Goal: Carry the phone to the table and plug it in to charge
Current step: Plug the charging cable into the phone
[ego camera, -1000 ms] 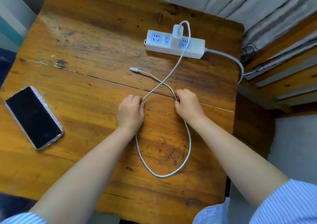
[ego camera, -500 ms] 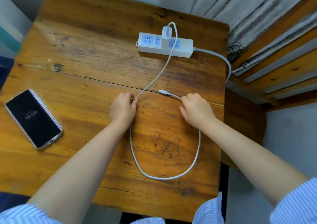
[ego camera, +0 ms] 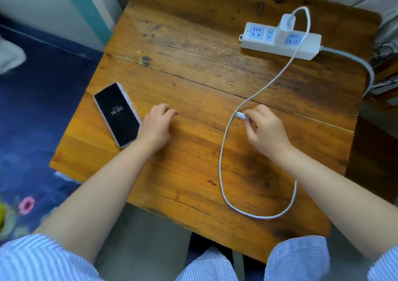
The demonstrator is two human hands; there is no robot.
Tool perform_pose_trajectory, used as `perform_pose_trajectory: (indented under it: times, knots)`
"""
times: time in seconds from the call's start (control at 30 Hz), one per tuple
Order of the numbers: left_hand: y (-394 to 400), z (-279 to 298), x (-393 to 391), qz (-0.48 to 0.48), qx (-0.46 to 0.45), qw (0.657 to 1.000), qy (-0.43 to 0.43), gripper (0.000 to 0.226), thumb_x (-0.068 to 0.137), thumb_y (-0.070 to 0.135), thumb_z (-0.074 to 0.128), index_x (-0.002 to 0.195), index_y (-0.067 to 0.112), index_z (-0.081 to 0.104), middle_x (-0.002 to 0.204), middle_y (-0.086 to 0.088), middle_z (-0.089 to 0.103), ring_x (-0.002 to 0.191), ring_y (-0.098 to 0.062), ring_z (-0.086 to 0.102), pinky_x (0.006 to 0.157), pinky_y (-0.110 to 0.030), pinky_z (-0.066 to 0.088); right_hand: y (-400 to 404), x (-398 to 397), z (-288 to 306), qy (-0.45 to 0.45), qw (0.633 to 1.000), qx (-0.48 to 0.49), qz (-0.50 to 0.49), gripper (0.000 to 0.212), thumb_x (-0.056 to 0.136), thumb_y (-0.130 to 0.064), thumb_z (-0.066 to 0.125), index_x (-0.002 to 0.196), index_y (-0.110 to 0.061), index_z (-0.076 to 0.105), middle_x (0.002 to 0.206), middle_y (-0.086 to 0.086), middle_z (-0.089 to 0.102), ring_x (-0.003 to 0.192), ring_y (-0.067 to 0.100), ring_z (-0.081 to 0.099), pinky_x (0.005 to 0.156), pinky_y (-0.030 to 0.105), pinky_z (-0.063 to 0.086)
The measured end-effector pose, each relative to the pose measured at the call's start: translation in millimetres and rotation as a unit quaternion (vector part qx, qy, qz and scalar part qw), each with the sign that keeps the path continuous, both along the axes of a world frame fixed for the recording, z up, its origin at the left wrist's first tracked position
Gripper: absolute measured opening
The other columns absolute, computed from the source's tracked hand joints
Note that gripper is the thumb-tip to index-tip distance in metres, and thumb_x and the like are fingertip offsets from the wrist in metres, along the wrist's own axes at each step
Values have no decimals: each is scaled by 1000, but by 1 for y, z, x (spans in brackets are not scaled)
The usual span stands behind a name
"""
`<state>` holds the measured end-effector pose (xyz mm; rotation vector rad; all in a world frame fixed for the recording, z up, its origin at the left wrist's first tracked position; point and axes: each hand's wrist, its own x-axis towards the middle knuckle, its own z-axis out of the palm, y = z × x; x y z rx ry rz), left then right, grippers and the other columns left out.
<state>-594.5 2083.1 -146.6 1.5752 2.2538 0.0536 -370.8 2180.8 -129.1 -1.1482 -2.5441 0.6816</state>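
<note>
On the wooden counter [ego camera: 193, 69], the phone [ego camera: 117, 113] lies face up at about 9 o'clock, near the left edge, its dark screen showing 16:00. The left hand [ego camera: 156, 125] rests just beside it at 3 o'clock of the phone, fingers loosely curled, grip closed on nothing. The right hand [ego camera: 266, 130] pinches the cable's connector end [ego camera: 241, 115], grip clamped on it. The white charging cable [ego camera: 224, 173] loops toward 6 o'clock, then runs up to the charger plug [ego camera: 286, 25] seated in the white power strip [ego camera: 280, 40] at 1 o'clock.
</note>
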Motion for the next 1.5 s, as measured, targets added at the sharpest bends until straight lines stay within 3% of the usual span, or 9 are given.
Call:
perform_pose_trajectory:
  times: [0.17,0.27,0.37,0.53,0.73,0.87,0.97,1.27,1.5]
  knots:
    - [-17,10,-51,-60,-88,980,167,49,77,-4,62,123,3,46,127,-20,49,116,-35,45,90,-46,47,-22,-53,0,27,998,-32,43,12,76,8,54,81,17,62,79,31,55,68,41,54,58,44,48]
    - [-26,9,-75,-165,-215,928,255,83,76,15,71,141,16,20,152,-8,22,140,-25,19,111,-38,31,-30,-69,-8,24,996,-56,60,17,80,6,50,89,17,59,87,30,52,76,40,51,65,44,45]
    - [-31,5,-89,-222,-275,891,286,96,81,20,67,145,20,-5,158,-3,-2,145,-23,-2,118,-38,15,-34,-71,-15,10,995,-63,76,21,85,2,48,97,16,57,90,29,51,79,39,50,68,47,44]
    - [-33,5,-91,-252,-289,878,286,95,84,13,63,144,18,-11,158,-4,-7,145,-21,-6,119,-36,9,-35,-64,-20,28,993,-78,81,29,85,4,51,113,9,55,91,28,58,81,38,56,68,33,41]
    - [-29,9,-105,-273,-277,891,235,92,83,3,63,145,18,-3,158,-4,1,145,-19,-3,119,-33,9,-35,-60,-26,32,992,-99,78,26,84,6,53,109,6,60,91,25,66,85,37,61,71,28,39]
    - [-13,11,-94,-242,-264,914,191,98,76,25,72,145,11,4,154,-11,15,142,-24,14,117,-33,19,-37,-62,-30,0,987,-104,124,29,91,-2,46,118,5,53,95,26,57,85,36,54,70,31,38]
    - [-4,8,-78,-189,-208,951,125,102,70,37,73,144,11,10,148,-12,25,136,-26,25,113,-35,28,-34,-65,-29,-5,988,-101,115,28,91,-4,46,117,5,55,93,26,57,84,37,53,70,41,44]
    - [3,7,-46,-175,-33,984,26,97,66,34,76,141,1,24,138,-19,40,130,-31,35,106,-38,37,-17,-68,-3,71,993,-91,32,22,82,1,61,103,5,64,95,23,72,88,33,66,77,29,47]
    - [3,28,-40,-185,57,981,26,94,38,23,92,116,-13,54,103,-30,65,98,-43,64,71,-48,57,-7,-70,23,100,988,-111,40,16,79,3,64,95,5,69,79,25,72,73,33,65,67,35,50]
